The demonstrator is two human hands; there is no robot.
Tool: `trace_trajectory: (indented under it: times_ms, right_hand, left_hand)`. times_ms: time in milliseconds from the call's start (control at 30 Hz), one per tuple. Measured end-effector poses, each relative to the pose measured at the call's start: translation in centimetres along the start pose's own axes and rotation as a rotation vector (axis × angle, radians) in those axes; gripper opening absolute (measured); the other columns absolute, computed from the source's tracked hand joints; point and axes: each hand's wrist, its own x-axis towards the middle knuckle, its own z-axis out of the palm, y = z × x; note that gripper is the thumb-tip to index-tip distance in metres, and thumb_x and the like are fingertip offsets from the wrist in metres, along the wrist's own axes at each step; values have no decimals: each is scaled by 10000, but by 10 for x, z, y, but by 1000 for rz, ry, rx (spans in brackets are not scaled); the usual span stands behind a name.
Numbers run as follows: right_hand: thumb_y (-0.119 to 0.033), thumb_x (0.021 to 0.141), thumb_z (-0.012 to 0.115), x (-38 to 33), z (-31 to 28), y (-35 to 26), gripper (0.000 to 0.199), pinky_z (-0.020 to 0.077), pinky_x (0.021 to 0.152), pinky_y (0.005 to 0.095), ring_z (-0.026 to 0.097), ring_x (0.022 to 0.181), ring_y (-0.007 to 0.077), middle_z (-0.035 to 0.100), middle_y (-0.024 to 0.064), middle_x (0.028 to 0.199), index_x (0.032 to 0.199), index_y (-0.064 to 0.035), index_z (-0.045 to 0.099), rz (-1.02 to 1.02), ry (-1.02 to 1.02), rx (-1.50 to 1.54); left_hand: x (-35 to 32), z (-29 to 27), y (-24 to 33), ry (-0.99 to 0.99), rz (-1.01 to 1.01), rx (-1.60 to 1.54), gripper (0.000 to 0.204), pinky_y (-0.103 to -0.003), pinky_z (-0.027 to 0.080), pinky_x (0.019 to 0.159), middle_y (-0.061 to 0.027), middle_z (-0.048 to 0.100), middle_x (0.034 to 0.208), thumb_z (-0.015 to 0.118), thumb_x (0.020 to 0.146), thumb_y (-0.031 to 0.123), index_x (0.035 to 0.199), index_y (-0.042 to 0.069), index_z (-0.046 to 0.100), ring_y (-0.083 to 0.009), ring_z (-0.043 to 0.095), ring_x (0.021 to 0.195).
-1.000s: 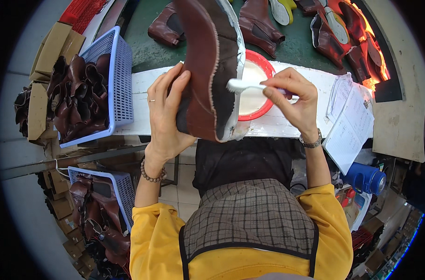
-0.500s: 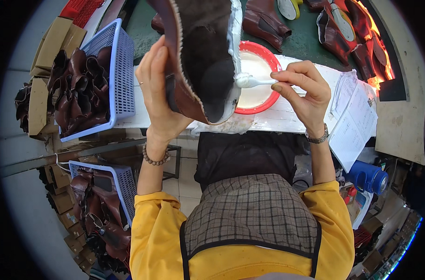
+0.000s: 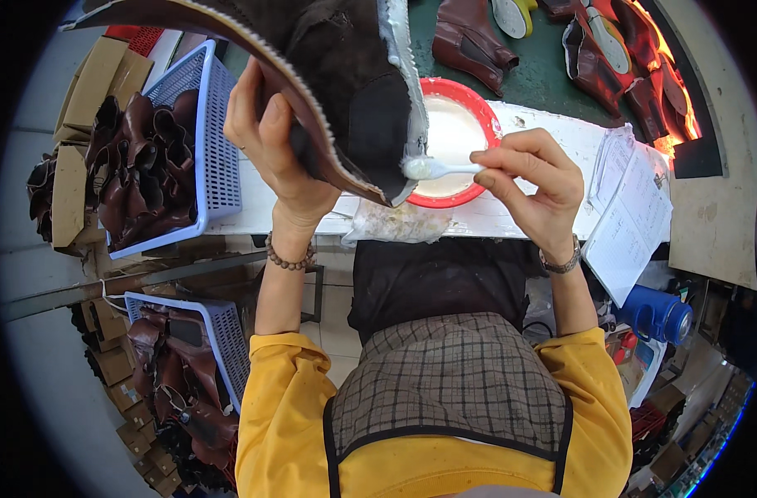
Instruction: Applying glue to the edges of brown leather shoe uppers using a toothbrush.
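Two hands: left hand (image 3: 270, 141) grips boot upper (image 3: 328, 91); right fingers (image 3: 511, 166) pinch brush (image 3: 432, 169) touching it.

Gluing a boot upper over a red bowl.

The left hand (image 3: 274, 145) grips a dark brown boot upper (image 3: 328, 83) raised at 12 o'clock, its opening turned toward the camera. The right hand (image 3: 532, 187) pinches a white brush (image 3: 436, 168) whose tip touches the upper's pale, glue-coated edge. Behind the brush, a red bowl (image 3: 488, 112) of white glue sits on the white bench (image 3: 544, 137). At 9 o'clock a blue basket (image 3: 216, 149) holds brown uppers; another basket (image 3: 225, 340) stands at 8 o'clock. Papers (image 3: 636, 216) lie at 3 o'clock.
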Motion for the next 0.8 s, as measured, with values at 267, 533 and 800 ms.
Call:
trace_trajectory:
  times_ms: [267, 533, 800]
  right_hand:
    - [-46, 834, 818, -5, 10, -19, 182, 419, 589, 219, 573, 713, 80, 664, 28, 885, 1014, -26, 803, 108, -78, 109]
    - [-208, 819, 775, -4, -12, 61, 94, 521, 634, 377, 682, 748, 229, 662, 8, 815, 823, -114, 772, 143, -194, -724]
    - [-130, 852, 809, 22, -19, 54, 146, 469, 603, 239, 617, 700, 119, 696, 27, 887, 992, -87, 810, 216, -83, -175]
  left_hand:
    - [-19, 7, -7, -62, -58, 48, 906, -486, 420, 1068, -302, 426, 1510, 886, 739, 141, 1517, 150, 422, -440, 462, 1322]
    - [-64, -90, -40, -397, -1142, -745, 812, -387, 557, 993, -174, 634, 1299, 790, 659, -124, 1399, -39, 465, -270, 657, 1180]
    - [-138, -138, -72, -436, -1052, -1671, 781, -426, 574, 717, -241, 657, 1283, 804, 692, 67, 1397, -97, 512, -363, 685, 1022]
